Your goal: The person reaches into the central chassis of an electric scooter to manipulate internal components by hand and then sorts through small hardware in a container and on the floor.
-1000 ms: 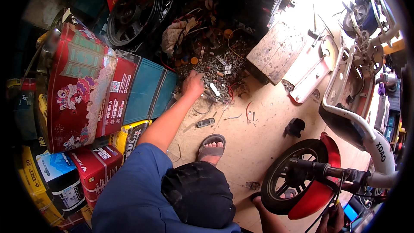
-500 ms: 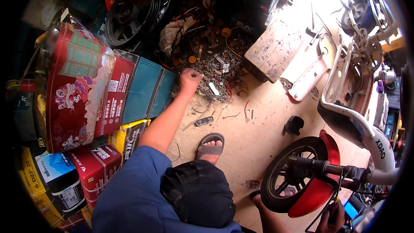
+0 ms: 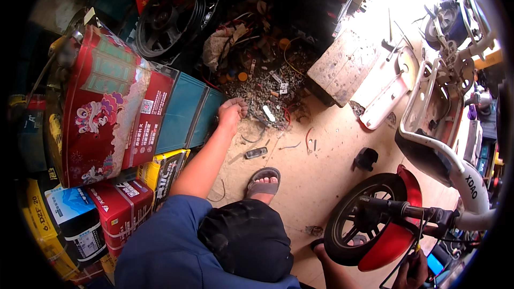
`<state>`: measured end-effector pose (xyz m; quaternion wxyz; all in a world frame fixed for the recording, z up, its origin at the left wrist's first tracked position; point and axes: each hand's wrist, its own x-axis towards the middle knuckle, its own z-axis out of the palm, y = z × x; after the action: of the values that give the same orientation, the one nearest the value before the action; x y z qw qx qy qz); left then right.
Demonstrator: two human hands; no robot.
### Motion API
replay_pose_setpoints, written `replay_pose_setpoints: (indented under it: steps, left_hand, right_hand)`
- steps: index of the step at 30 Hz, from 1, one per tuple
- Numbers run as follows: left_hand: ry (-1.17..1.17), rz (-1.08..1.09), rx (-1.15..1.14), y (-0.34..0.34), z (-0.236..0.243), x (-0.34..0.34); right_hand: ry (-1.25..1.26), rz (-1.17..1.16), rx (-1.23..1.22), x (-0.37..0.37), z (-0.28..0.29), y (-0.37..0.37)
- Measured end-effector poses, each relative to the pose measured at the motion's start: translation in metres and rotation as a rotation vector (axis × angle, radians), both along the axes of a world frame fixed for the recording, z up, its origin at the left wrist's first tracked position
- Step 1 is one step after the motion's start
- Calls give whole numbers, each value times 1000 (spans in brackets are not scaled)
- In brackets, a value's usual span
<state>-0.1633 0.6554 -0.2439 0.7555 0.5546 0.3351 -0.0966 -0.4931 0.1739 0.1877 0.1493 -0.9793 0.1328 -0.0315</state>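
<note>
My left hand [image 3: 231,112] is stretched out over the near left edge of a heap of small scrap [image 3: 262,88] on the floor. Its fingers are slightly bent and apart, and nothing shows in them. A teal box [image 3: 184,108] stands close to its left. At the lower right, my right hand [image 3: 413,272] is closed around a thin tool with a yellow part [image 3: 417,247], its kind unclear. This hand is in shade beside the red fender [image 3: 388,249] and black front wheel [image 3: 350,219] of a tipped white scooter frame [image 3: 471,184].
Red and yellow battery boxes [image 3: 120,211] are stacked on the left under a red printed carton [image 3: 99,123]. A stained wooden block [image 3: 342,67] sits beyond the heap. A black cup-like part [image 3: 366,159] and a small dark oblong piece [image 3: 256,153] lie on the floor.
My left hand has drawn back slightly left from the scrap, and its curled fingers have loosened. The view has shifted a little; my right hand stays by the fender.
</note>
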Motion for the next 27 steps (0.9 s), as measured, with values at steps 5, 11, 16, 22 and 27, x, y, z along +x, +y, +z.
replay_pose_setpoints:
  steps: [5, 11, 16, 22, 27]
  left_hand:
    - [10, 8, -22, 6, -9, -3]
    - [-56, -187, 379, -5, -11, 2]
    - [-199, -274, 521, -18, -25, 6]
    - [-670, -978, 1218, -67, 27, -23]
    - [-622, -1316, 1323, -46, 4, -55]
  right_hand:
    - [11, -40, 29, -1, -1, 1]
    - [7, -37, -8, -4, -1, 0]
    - [-21, -45, 12, -7, -6, -3]
    - [-1, -20, 22, -3, 0, 0]
    - [4, 7, 39, 2, -1, -1]
